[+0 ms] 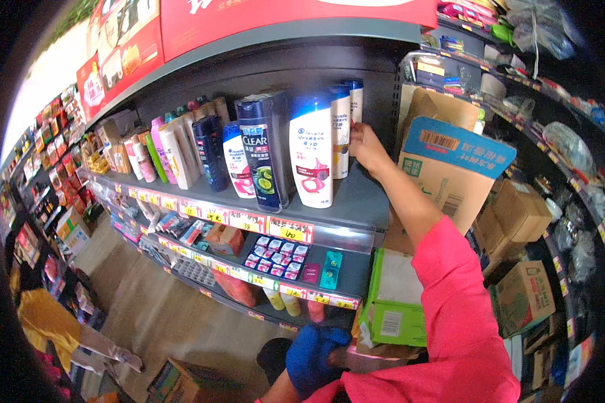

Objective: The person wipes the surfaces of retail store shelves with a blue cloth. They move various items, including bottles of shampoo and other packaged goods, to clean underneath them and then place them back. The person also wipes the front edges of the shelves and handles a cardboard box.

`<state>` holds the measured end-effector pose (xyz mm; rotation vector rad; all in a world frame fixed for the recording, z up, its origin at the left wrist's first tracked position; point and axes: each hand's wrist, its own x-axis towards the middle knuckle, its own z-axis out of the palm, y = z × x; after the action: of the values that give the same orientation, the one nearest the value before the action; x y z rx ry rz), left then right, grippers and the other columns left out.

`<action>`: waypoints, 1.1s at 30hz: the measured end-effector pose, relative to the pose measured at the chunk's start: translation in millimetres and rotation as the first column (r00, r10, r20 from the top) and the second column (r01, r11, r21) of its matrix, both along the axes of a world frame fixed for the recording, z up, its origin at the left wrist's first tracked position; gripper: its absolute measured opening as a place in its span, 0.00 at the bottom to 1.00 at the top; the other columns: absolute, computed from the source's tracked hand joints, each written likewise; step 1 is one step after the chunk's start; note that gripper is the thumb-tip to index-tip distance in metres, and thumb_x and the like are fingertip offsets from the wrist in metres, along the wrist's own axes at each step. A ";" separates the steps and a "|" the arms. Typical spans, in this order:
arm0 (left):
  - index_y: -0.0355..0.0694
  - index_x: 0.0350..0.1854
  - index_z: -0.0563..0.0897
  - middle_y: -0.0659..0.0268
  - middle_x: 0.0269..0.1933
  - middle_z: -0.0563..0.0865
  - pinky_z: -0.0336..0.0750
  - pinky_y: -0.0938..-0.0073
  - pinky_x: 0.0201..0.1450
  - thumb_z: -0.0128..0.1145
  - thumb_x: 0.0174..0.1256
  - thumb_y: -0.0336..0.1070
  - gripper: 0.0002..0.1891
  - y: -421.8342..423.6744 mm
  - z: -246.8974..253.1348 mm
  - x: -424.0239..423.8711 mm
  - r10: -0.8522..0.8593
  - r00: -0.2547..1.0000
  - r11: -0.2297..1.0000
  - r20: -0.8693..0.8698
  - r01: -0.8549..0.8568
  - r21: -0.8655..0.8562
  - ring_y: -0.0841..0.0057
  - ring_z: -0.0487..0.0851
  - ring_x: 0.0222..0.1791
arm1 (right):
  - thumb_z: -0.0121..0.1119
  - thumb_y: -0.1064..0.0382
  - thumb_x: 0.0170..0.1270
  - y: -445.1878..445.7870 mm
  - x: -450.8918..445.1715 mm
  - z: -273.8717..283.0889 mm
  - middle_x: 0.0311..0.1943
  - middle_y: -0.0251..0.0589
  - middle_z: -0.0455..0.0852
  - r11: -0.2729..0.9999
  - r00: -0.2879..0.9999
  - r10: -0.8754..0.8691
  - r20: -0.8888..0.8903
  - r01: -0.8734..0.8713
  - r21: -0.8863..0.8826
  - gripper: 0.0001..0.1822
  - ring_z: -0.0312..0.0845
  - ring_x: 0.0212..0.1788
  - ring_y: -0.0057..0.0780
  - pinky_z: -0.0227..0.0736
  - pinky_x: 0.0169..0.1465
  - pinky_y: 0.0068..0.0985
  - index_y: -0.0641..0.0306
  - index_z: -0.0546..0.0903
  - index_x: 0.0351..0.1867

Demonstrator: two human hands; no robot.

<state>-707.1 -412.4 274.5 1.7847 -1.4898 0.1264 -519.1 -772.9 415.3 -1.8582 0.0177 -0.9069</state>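
My right hand point(366, 146) reaches to the back of the upper shelf. Its fingers lie against the rear white shampoo bottle point(356, 98) with a blue cap, and the fingertips are partly hidden. Ahead of that bottle, in the same row, stand a second Head & Shoulders bottle point(340, 136) and a larger front one point(310, 151). A dark Clear bottle point(263, 156) is to their left. Low in the view, my left hand point(315, 360) is covered by blue material, a glove or a cloth, so its fingers cannot be made out.
More upright bottles point(176, 151) line the shelf leftward. The lower shelf point(282, 259) holds small packets. On the right, an open cardboard carton point(433, 186) stands above a green box point(396, 322). A floor carton point(174, 380) lies below. A person in yellow point(50, 322) is at left.
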 end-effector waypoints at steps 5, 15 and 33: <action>0.40 0.24 0.77 0.52 0.26 0.80 0.71 0.57 0.32 0.67 0.41 0.44 0.15 -10.0 -35.6 11.1 -0.033 0.995 0.990 -0.096 0.020 -0.139 0.48 0.80 0.31 | 0.67 0.65 0.51 30.9 -6.6 -12.5 0.52 0.52 0.79 0.952 0.992 0.012 -0.123 -0.049 -0.301 0.36 0.74 0.58 0.40 0.66 0.61 0.32 0.73 0.64 0.61; 0.39 0.36 0.81 0.47 0.38 0.81 0.74 0.58 0.44 0.70 0.35 0.44 0.22 4.3 -25.1 22.4 -0.070 0.973 0.980 -0.220 0.025 -0.199 0.46 0.79 0.42 | 0.69 0.65 0.53 -22.5 7.9 -26.0 0.50 0.53 0.80 0.896 0.948 -0.290 -0.129 0.221 -0.385 0.29 0.77 0.54 0.43 0.70 0.57 0.33 0.69 0.69 0.55; 0.39 0.46 0.81 0.55 0.42 0.83 0.74 0.63 0.49 0.68 0.38 0.35 0.26 17.4 -102.3 56.5 0.039 0.983 0.930 -0.181 -0.102 -0.353 0.56 0.81 0.43 | 0.59 0.58 0.66 72.6 -67.3 -8.8 0.50 0.49 0.78 0.996 0.998 -0.026 0.061 0.031 -0.085 0.33 0.74 0.50 0.32 0.72 0.54 0.29 0.77 0.59 0.63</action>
<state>-650.6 -395.0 172.2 1.5099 -1.1921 0.2605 -586.4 -700.3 406.4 -1.9137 -0.0324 -0.9969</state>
